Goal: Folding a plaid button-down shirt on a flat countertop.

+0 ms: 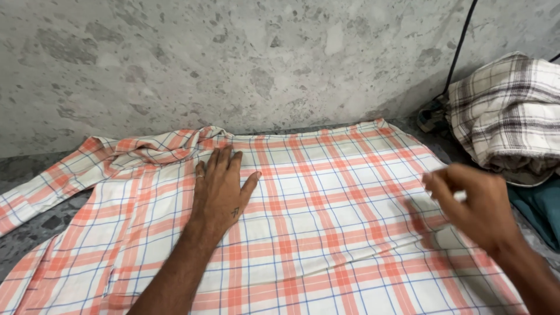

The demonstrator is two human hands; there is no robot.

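Closest in, a checked shirt (326, 233) in white, orange and thin blue lines lies spread across the grey speckled surface (35, 230), back panel up, filling most of the near view. The left hand (221, 189) lies flat on it, palm down, fingers (224, 160) stretched toward the collar, thumb out to the side — an open, spread grip, pressing the cloth and pinching nothing. There's a ring on one finger and a small mark on the back of the hand. Over on the right, the right hand (472, 204) sits just above the shirt's right side, blurred; its fingers look loosely curled, and I cannot tell whether that grip is pinching the fabric. Further up, the collar (169, 146) is bunched and rumpled at the left, and one sleeve (41, 192) trails off toward the left edge. Past that, at the far right, a crumpled brown-and-white plaid cloth (507, 111) is heaped on a teal garment (539, 210). Behind everything stands a mottled grey wall (233, 58), with a black cable (461, 46) running down it.
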